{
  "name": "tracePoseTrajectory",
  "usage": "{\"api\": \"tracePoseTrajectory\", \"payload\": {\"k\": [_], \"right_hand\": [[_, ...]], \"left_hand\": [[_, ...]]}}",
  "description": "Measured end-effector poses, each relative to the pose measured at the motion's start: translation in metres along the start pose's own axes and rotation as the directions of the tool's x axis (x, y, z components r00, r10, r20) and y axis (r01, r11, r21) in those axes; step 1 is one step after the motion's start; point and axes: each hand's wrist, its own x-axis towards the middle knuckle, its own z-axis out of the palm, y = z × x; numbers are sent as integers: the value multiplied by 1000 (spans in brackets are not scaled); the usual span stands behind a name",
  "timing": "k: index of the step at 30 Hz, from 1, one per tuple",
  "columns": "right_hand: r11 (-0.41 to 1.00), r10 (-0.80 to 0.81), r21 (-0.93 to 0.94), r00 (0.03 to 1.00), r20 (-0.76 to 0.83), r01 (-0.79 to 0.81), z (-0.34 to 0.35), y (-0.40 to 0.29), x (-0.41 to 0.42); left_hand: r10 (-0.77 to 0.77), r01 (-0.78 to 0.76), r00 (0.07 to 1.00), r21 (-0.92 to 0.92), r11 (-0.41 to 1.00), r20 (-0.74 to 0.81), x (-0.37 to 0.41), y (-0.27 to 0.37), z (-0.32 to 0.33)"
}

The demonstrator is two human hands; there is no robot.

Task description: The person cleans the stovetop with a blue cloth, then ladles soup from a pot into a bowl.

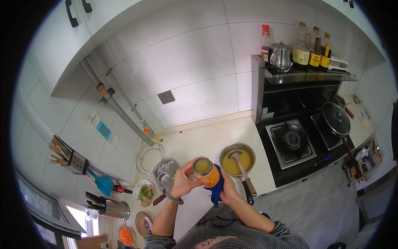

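An orange insulated food jar, its mouth uncovered and yellowish liquid inside, is held up over the counter. My left hand grips it near the steel neck. Against its lower side my right hand presses a blue cloth. Just right of the jar, a steel saucepan holds similar yellow liquid, with a ladle resting in it. To the left of my hands, a divided steel tray lies on the counter beside a plate of chopped greens and what looks like sliced meat.
A gas stove stands at the right, with a lidded pan on its far burner. Bottles and a steel pot line the shelf above. At left are a knife block, a wire rack and a bowl of shredded carrot.
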Motion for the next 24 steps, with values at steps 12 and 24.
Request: {"api": "tracePoseTrajectory", "payload": {"k": [12, 24], "right_hand": [[980, 199, 28, 976, -86, -197, -23, 18, 0], [952, 262, 131, 958, 115, -276, -12, -40, -62]], "left_hand": [[40, -38, 996, 31, 999, -79, 2, -15, 10], [34, -39, 989, -32, 999, -142, 20, -43, 5]]}}
